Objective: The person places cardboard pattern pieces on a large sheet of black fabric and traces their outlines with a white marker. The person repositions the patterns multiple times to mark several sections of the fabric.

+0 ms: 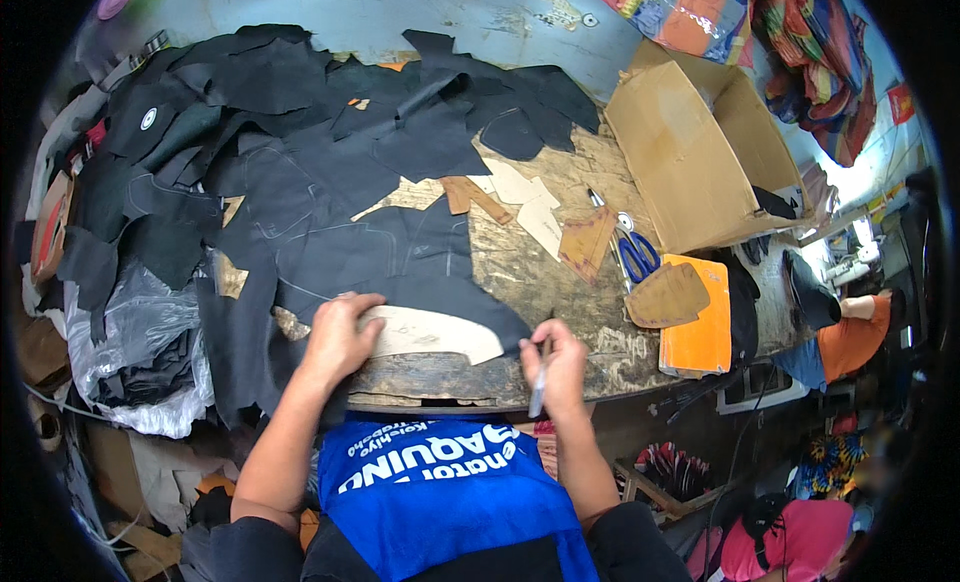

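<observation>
A cream pattern piece (430, 330) with a hooked right end lies on black sheet material (360, 244) near the table's front edge. My left hand (343, 337) rests on the pattern's left end, thumb and fingers apart, pressing it against the black sheet. Just beyond the pattern's right end, my right hand (558, 367) is closed round a slim silver pen (539, 392). Its dark tip points away from me, beside the sheet's corner. Thin pale outlines of curved shapes are drawn on the black material.
Black scraps (250, 92) cover the table's far left. Farther right lie more cream patterns (540, 222), brown patterns (588, 244), blue-handled scissors (637, 256) and an orange pad (700, 322). A cardboard box (670, 147) stands behind them. Another person (852, 337) is at the far right.
</observation>
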Motion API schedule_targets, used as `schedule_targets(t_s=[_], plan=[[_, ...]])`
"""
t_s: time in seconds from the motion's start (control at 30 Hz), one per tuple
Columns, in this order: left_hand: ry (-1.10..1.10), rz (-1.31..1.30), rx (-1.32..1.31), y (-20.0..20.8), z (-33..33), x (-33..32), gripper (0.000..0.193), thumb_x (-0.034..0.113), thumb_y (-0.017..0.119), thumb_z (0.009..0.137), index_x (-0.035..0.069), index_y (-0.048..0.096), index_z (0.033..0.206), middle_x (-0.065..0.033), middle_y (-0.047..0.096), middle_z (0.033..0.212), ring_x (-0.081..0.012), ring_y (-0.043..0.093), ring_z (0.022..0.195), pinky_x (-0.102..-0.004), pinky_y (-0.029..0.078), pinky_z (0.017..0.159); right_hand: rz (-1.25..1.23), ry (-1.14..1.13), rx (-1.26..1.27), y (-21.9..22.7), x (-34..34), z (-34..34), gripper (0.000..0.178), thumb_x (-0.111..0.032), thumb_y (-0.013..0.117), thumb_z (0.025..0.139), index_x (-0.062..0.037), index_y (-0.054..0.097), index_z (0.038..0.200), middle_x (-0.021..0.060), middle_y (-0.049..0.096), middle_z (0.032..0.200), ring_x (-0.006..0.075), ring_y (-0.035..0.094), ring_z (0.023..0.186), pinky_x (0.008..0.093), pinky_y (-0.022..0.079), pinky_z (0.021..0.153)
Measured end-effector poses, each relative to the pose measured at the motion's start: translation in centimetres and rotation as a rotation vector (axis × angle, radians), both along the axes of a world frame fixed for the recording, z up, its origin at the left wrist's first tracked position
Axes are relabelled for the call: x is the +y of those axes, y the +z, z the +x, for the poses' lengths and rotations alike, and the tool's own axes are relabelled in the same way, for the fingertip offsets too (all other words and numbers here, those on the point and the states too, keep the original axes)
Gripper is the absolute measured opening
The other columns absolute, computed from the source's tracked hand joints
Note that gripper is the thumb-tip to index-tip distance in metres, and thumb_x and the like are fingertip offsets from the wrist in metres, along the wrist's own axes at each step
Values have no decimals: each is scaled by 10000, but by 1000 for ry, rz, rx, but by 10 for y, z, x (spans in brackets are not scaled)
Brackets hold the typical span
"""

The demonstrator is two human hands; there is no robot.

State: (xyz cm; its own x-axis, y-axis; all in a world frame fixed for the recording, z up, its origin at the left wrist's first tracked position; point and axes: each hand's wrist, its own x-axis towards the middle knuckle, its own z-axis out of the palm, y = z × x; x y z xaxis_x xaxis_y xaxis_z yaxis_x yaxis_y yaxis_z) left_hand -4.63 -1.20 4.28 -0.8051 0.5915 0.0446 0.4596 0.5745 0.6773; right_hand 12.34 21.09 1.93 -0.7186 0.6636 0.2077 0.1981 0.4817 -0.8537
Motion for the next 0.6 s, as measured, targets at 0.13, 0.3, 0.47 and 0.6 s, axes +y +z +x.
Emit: schedule_targets(t_s=[0.13,0.3,0.47,0.6], plan=[[95,145,94,-7,15,34,335,81,702,707,31,653,1034,-181,567,1110,-344,541,1023,-382,445,892,36,-90,-107,10,28,6,192,4,716,663,-25,569,782,81,576,648,179,536,581,304,437,565],[-242,-7,385,-14,70,51,497,287,690,781,118,558,1229,-178,371,1410,-370,292,1346,-702,159,1016,235,72,24,7,25,17,273,-62,797,629,-27,605,820,103,651,851,247,609,831,335,481,774],[-478,-252,298,-29,93,68,705,550,541,841,103,426,1373,-153,296,1484,-353,191,1400,-738,93,1000,187,60,78,-11,17,12,259,-79,801,620,-32,626,804,100,664,873,259,599,869,342,479,783],[-485,-259,308,-34,93,81,766,578,522,838,72,386,1397,-154,276,1495,-348,152,1412,-743,75,997,137,31,92,-18,21,11,199,-40,758,658,-30,643,820,104,656,848,248,606,844,335,483,768]])
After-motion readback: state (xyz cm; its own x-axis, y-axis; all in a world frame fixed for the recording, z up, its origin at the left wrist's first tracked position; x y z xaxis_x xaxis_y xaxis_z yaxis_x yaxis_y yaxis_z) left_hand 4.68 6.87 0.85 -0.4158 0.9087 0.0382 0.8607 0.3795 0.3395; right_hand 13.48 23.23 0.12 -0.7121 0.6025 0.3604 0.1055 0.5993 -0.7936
